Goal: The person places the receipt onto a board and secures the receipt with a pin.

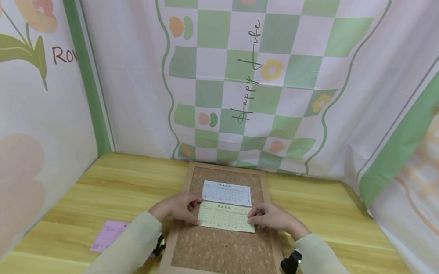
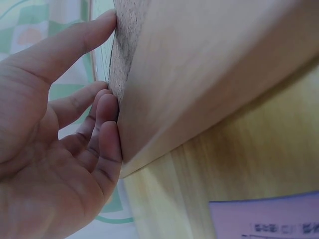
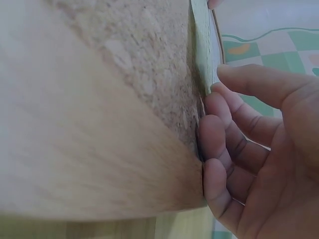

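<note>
A pale yellow printed form slip (image 1: 227, 218) lies across the corkboard (image 1: 226, 252), right below a light blue slip (image 1: 227, 193) of the same kind. At the yellow slip's left side, my left hand (image 1: 182, 207) touches the edge, thumb and index fingertip apart near its two corners. In the left wrist view its other fingers rest bent against the wooden frame (image 2: 179, 79). My right hand (image 1: 273, 217) pinches the yellow slip's right edge between thumb and index finger. Its remaining fingers are bent against the board in the right wrist view.
On the wooden table (image 1: 120, 180), left of the board, a pink printed slip (image 1: 108, 235) lies partly hidden by my left sleeve (image 1: 129, 247). A checkered cloth (image 1: 246, 69) hangs behind the table's far edge, with patterned cloths on both sides.
</note>
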Tool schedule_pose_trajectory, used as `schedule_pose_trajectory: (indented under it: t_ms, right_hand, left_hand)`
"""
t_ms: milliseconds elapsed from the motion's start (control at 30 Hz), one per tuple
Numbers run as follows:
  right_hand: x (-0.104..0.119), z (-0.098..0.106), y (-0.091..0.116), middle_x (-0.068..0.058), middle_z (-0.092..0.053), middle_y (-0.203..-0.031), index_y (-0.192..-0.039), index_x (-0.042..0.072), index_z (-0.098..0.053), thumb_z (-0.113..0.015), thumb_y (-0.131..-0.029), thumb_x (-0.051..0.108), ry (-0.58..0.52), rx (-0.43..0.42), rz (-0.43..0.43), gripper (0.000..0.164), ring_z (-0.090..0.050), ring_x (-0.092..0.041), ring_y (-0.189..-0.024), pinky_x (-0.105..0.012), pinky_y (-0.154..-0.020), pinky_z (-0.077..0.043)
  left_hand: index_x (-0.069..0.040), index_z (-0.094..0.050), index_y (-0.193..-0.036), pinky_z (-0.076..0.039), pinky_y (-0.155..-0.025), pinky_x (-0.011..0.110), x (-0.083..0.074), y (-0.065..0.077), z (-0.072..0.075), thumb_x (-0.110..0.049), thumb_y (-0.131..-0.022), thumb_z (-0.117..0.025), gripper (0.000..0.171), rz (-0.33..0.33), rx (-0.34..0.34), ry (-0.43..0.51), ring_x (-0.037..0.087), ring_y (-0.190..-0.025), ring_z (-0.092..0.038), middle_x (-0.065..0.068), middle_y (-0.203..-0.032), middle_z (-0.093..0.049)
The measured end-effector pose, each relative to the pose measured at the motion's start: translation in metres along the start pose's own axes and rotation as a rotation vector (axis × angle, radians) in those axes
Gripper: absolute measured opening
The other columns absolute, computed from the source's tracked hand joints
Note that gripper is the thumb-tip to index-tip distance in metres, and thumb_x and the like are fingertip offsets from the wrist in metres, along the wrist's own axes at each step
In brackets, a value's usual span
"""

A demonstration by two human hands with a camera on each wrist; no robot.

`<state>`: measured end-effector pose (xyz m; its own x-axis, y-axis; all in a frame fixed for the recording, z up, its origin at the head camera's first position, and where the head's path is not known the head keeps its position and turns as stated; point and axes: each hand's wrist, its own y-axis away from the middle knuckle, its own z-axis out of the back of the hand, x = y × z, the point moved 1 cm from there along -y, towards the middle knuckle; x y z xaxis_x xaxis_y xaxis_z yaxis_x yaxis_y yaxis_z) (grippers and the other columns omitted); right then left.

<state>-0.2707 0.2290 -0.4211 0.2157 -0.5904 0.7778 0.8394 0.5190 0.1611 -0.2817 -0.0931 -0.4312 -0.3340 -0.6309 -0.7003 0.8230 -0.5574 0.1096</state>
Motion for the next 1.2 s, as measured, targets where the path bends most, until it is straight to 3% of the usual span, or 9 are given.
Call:
schedule_pose_trajectory:
  t_ms: [400,600,933,1200]
  right_hand:
    - [-0.007,0.008,0.003,-0.006,-0.065,-0.088,-0.104,0.001,-0.069,-0.067,-0.098,0.018,0.034,-0.044,0.006,0.018,-0.057,-0.019,-0.073,-0.034,-0.06,-0.049]
    - [-0.012,0.014,0.01,-0.009,-0.068,-0.095,-0.106,-0.003,-0.068,-0.066,-0.097,0.014,-0.005,-0.051,0.043,0.019,-0.061,-0.023,-0.08,-0.037,-0.063,-0.053]
    - [-0.014,0.032,0.024,-0.01,-0.068,-0.099,-0.112,-0.003,-0.067,-0.062,-0.1,0.017,0.039,-0.088,-0.001,0.024,-0.067,-0.028,-0.091,-0.047,-0.076,-0.056]
    - [-0.019,0.042,0.035,-0.01,-0.067,-0.1,-0.113,-0.003,-0.068,-0.064,-0.099,0.018,0.062,-0.137,-0.029,0.026,-0.062,-0.025,-0.088,-0.043,-0.073,-0.053]
  left_hand:
    - [0.004,-0.054,-0.139,-0.042,-0.076,0.035,-0.001,0.0,0.0,-0.014,-0.081,-0.085,0.068,-0.007,-0.003,0.012,0.02,-0.089,-0.046,0.007,-0.103,-0.053]
    - [0.005,-0.054,-0.139,-0.041,-0.075,0.035,-0.001,0.0,0.0,-0.014,-0.081,-0.085,0.068,-0.021,-0.005,0.016,0.02,-0.088,-0.046,0.008,-0.102,-0.053]
    - [0.005,-0.054,-0.139,-0.041,-0.075,0.035,-0.002,0.0,0.001,-0.013,-0.082,-0.085,0.068,-0.009,-0.005,0.023,0.02,-0.088,-0.045,0.007,-0.101,-0.053]
    - [0.004,-0.054,-0.14,-0.044,-0.078,0.036,0.0,0.0,-0.001,-0.015,-0.082,-0.085,0.068,-0.003,-0.005,0.011,0.019,-0.09,-0.046,0.006,-0.104,-0.054]
